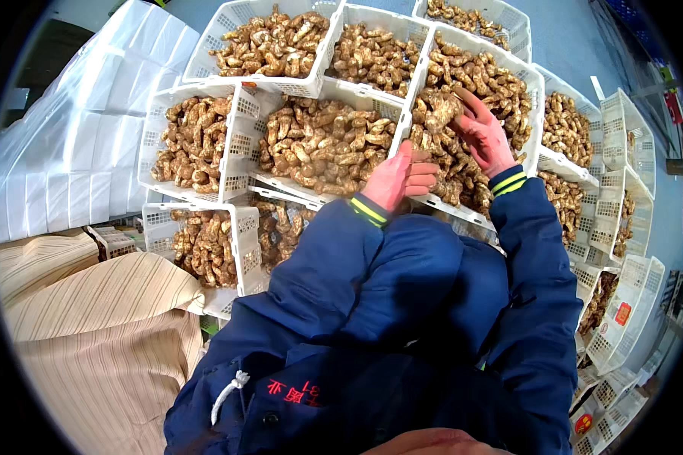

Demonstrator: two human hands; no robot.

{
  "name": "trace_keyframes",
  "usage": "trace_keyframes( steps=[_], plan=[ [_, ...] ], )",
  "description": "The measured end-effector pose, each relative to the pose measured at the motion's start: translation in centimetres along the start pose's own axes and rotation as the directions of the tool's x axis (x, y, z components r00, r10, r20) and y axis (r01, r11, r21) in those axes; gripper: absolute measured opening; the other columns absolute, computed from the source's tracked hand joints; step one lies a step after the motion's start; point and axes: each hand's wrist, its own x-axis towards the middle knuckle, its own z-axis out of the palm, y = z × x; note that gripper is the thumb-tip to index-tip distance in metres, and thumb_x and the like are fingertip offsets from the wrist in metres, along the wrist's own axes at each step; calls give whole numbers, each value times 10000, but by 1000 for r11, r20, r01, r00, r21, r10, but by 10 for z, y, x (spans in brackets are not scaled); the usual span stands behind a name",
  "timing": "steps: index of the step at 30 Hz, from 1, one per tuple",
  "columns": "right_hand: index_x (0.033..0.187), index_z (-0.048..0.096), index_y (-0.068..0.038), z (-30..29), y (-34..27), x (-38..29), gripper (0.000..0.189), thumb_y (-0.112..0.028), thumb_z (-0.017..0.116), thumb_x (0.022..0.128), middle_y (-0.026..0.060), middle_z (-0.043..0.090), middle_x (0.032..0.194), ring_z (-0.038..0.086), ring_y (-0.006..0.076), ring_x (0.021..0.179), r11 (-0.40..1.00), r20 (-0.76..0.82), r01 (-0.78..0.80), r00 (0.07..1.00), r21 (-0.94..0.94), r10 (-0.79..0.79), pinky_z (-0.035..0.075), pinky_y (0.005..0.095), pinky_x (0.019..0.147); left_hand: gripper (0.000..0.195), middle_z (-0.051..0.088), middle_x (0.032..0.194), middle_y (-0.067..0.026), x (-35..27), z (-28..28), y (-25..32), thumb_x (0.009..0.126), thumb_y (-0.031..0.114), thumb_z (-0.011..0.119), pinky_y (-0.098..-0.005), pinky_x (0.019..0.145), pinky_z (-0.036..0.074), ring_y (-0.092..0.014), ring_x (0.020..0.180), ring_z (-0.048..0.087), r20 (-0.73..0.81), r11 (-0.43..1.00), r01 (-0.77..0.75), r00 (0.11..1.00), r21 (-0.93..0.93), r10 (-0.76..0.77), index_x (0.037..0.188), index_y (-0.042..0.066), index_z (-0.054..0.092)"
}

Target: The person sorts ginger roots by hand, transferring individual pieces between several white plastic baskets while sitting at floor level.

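Note:
My right hand (pixel 484 133) is over a white perforated plastic crate (pixel 534 85) of brown-and-cream mushrooms (pixel 461 176), which look like matsutake. Its thumb and fingers are around a larger pale mushroom (pixel 439 111), held above the others. My left hand (pixel 397 177) hovers by the near left corner of the same crate, thumb raised and fingers stretched to the right, with nothing visible in it. Left of this hand, a neighbouring crate (pixel 245 122) holds more mushrooms (pixel 324 142).
More mushroom crates (pixel 216 42) stand at the back, with others stacked along the right (pixel 626 210). White boxes under clear plastic film (pixel 85 136) rise at left. Striped beige cloth (pixel 108 296) covers something at lower left. My knees (pixel 427 250) are close to the crates.

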Motion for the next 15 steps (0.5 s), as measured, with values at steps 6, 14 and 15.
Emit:
trace_keyframes(
  steps=[6,14,15],
  plan=[
    [1361,275,-20,48,-34,-43,672,-92,582,768,83,398,1321,432,154,1151,994,99,36,994,98,-46,357,274,944,305,596,1026,-144,-3,43,8,921,285,470,-281,647,506,-207,807,613,61,975,-172,981,-141,182,1141,74,468],
    [1392,207,-54,64,-19,-60,652,-39,521,821,0,529,945,500,67,792,991,-56,51,997,120,-44,413,205,719,390,562,993,-42,-8,75,0,861,138,568,-259,752,488,-128,842,571,-137,874,-461,866,152,481,1201,-14,451],
    [1390,208,-52,69,-19,-57,654,-22,520,816,21,541,976,515,79,820,993,-64,80,995,83,-75,421,212,727,389,562,993,-43,-9,76,-2,860,135,568,-256,752,487,-123,842,569,-103,858,-489,856,159,507,1200,-14,451]
  ],
)
